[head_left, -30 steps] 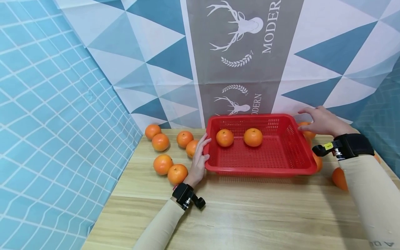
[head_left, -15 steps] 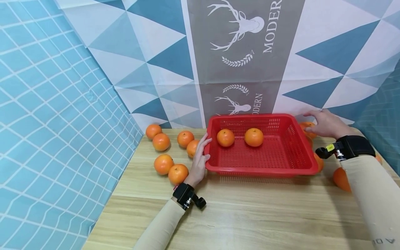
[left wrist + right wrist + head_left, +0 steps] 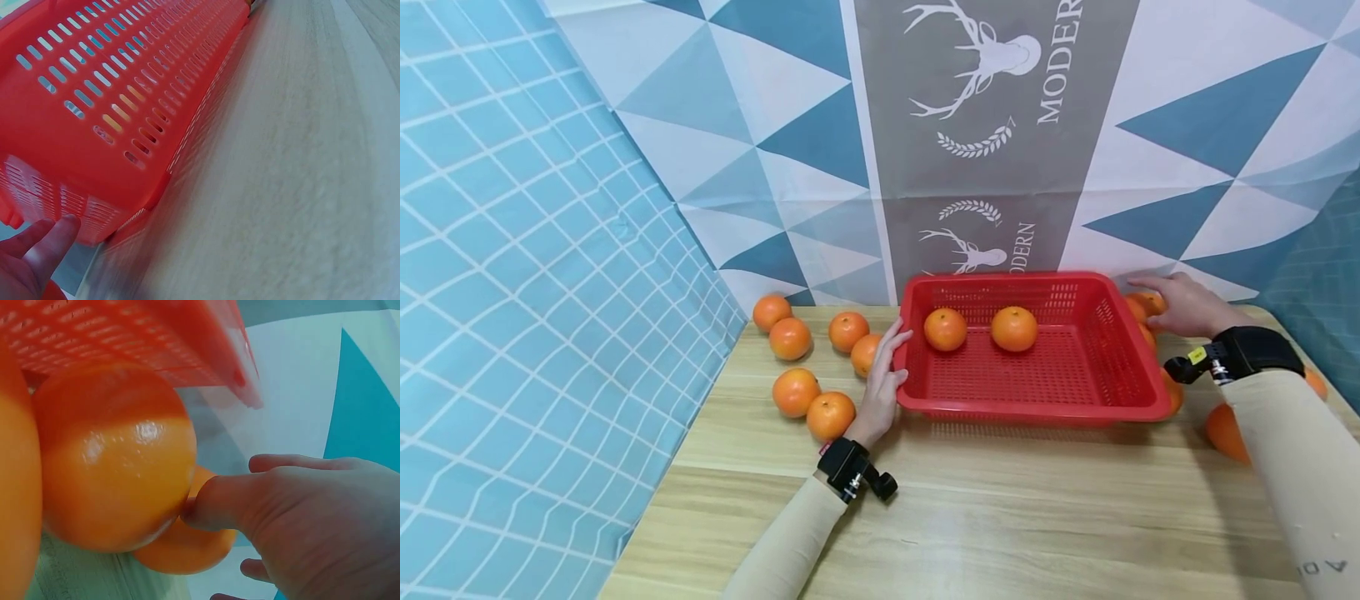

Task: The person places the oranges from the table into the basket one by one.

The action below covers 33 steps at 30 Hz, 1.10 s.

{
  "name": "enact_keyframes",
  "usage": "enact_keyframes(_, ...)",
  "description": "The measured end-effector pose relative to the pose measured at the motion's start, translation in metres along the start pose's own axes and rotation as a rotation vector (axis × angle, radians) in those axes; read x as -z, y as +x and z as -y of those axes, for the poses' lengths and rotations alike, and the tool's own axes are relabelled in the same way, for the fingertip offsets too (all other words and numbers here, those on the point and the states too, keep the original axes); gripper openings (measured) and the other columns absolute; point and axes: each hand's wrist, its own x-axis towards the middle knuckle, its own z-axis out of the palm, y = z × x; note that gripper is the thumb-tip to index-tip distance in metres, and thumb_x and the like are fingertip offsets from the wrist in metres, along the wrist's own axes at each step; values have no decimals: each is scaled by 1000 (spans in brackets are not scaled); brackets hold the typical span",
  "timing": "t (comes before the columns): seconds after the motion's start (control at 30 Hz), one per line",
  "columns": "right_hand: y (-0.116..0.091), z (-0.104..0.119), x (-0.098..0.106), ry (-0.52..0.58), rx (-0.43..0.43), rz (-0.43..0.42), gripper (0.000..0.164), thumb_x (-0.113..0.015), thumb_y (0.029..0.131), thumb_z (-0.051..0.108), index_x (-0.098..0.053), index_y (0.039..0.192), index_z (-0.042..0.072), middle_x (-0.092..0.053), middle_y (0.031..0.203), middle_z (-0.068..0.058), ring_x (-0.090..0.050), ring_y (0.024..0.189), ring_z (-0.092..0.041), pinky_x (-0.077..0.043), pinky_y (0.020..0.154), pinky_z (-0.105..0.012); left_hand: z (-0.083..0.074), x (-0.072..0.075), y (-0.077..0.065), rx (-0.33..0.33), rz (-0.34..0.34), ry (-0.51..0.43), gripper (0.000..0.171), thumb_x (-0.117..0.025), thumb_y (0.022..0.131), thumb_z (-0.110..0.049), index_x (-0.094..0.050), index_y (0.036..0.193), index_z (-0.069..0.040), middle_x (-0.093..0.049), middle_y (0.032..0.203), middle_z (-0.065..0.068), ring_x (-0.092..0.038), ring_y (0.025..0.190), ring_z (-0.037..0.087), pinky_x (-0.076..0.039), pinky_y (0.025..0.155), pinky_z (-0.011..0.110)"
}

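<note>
A red plastic basket (image 3: 1022,412) with slotted walls stands on the wooden table, holding two oranges: one to the left (image 3: 945,330), one nearer the middle (image 3: 1014,329). My left hand (image 3: 880,387) rests against the basket's left side, its fingers extended; the left wrist view shows fingertips (image 3: 67,224) at the wall. Beyond the basket's right side, my right hand (image 3: 1191,306) is spread beside an orange (image 3: 1150,302). In the right wrist view, the thumb (image 3: 215,503) lies close to a large orange (image 3: 119,462) and overlaps another behind it (image 3: 187,547). Whether it touches either is unclear.
Several loose oranges (image 3: 796,392) lie left of the basket. More lie along its right side, with one (image 3: 1227,432) partly hidden by the right sleeve. A patterned cloth wall (image 3: 805,167) rises behind the table (image 3: 1000,517), and a blue checked cloth (image 3: 535,275) hangs at left.
My right hand has moved right and slightly down, away from the basket's rim and over to the oranges behind it. The left hand stays at the basket; the head view has shifted slightly.
</note>
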Motion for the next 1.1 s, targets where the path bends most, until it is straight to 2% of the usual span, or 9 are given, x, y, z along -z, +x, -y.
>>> enact_keyframes(0.2,0,-6,-5,65,-43,43,79,-79,90,-3,-45,162,-9,-40,150,-47,-36,132,-67,-63,98,-72,-2,0,0,-4,1,0,70,-40,97,0,-43,167,4,-22,190,5,-21,176,35,-25,141,70)
enact_keyframes(0.47,3,-15,-13,97,-44,49,79,-79,90,-7,-45,162,-9,-31,153,-49,-33,133,-68,-65,96,-70,0,-3,-2,-11,1,3,69,-39,98,-1,-43,167,3,-21,191,6,-20,177,36,-23,142,70)
enact_keyframes(0.73,6,-20,-18,84,-11,59,80,-77,88,-11,-44,161,-10,-26,156,-52,-32,135,-71,-60,100,-77,-1,-4,-2,-8,5,-11,69,-41,98,-2,-44,168,0,-20,191,6,-20,177,35,-27,140,70)
enact_keyframes(0.83,7,-22,-20,81,-1,67,80,-77,88,-11,-44,160,-11,-30,154,-51,-36,131,-69,-63,97,-72,-1,-3,-2,-6,6,-13,70,-40,98,-2,-43,168,0,-20,191,6,-20,177,35,-27,140,70)
enact_keyframes(1.0,9,-23,-20,134,23,65,79,-81,85,-12,-50,157,-10,-51,143,-41,-53,122,-56,-68,83,-49,-2,-2,-2,3,4,-10,70,-40,98,-2,-43,168,0,-21,190,5,-21,176,35,-26,141,69)
enact_keyframes(1.1,9,-24,-20,140,12,62,78,-82,86,-10,-50,157,-9,-51,142,-40,-52,121,-56,-67,82,-47,-4,-2,-1,10,4,-12,70,-40,98,-2,-43,168,0,-21,190,4,-20,177,34,-27,141,68)
